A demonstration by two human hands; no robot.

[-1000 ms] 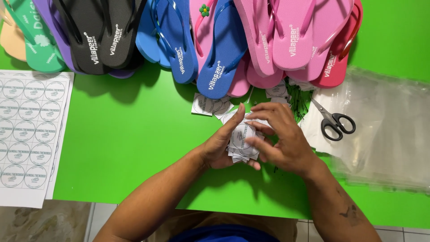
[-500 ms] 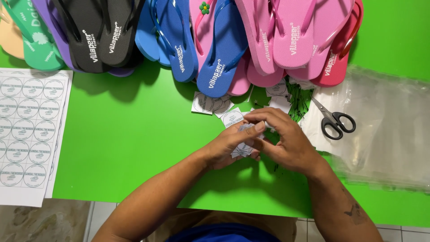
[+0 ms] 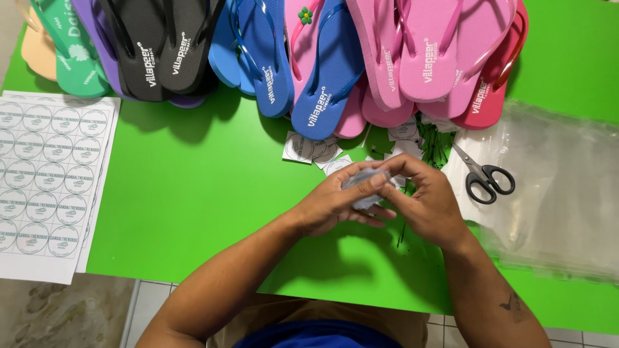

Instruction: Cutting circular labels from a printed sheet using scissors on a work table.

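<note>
Since earlier, both hands, left hand point(image 3: 332, 205) and right hand point(image 3: 429, 205), close tighter, pinching thin, floppy sticker paper point(image 3: 363, 182) by its edges, left of scissors point(image 3: 485, 175).

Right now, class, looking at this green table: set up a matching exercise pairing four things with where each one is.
Things:
1. scissors
2. sticker sheet
3. flip-flops
4. small paper piece

Places:
A. along the far edge of the table
B. between the left hand and right hand
C. on clear plastic bags at the right
D. at the table's left edge

Pairs: 1-C, 2-D, 3-A, 4-B
</note>
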